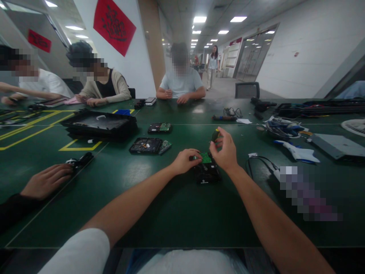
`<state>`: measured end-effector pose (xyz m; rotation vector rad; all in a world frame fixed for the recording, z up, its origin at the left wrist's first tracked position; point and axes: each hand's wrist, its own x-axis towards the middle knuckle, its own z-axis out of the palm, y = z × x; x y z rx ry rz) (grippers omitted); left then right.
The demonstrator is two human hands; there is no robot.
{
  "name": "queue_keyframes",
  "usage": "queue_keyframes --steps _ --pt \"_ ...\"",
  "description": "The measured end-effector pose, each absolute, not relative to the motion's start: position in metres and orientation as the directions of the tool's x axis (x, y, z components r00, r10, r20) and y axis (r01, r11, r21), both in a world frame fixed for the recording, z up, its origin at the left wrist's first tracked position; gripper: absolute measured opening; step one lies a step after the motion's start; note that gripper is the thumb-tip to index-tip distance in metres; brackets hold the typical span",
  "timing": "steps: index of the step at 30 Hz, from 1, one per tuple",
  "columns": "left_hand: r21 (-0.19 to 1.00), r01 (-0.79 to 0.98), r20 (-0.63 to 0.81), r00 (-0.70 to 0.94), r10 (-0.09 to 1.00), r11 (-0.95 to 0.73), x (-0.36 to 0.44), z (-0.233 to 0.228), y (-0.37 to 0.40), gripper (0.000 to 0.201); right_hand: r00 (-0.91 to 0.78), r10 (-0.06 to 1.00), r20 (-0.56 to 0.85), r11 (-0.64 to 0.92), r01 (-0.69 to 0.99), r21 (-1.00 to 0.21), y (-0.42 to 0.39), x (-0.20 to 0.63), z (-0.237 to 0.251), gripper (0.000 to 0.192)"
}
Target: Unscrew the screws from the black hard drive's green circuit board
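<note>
A hard drive (207, 173) with a green circuit board on its upper face lies on the green table in front of me. My left hand (186, 161) grips its left edge, fingers bent over the side by the board. My right hand (226, 149) is just above the drive's right side, closed around a short screwdriver (216, 134) with a dark handle and yellow end. The screwdriver's tip is hidden by the hand and drive. Beyond my left hand lie an opened hard drive (146, 145), a loose circuit board (165, 146) and another hard drive (159, 128).
A black tray (99, 125) stands at the left. A co-worker's hand (48, 180) rests near a dark tool (82, 161). At the right are a cable (256, 158), a blue-white wrapper (298, 152), a grey metal box (339, 145) and bundled wires (282, 126). Other people sit across the table.
</note>
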<state>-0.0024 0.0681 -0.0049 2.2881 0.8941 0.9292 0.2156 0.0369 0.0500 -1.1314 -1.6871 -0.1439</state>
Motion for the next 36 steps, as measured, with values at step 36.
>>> queue_keyframes --steps 36 --pt "0.659 0.383 0.401 0.55 0.733 -0.648 -0.0026 -0.0067 0.0689 0.017 -0.001 0.608 0.794 0.555 0.716 -0.424 0.0333 0.2148 0.0523 0.061"
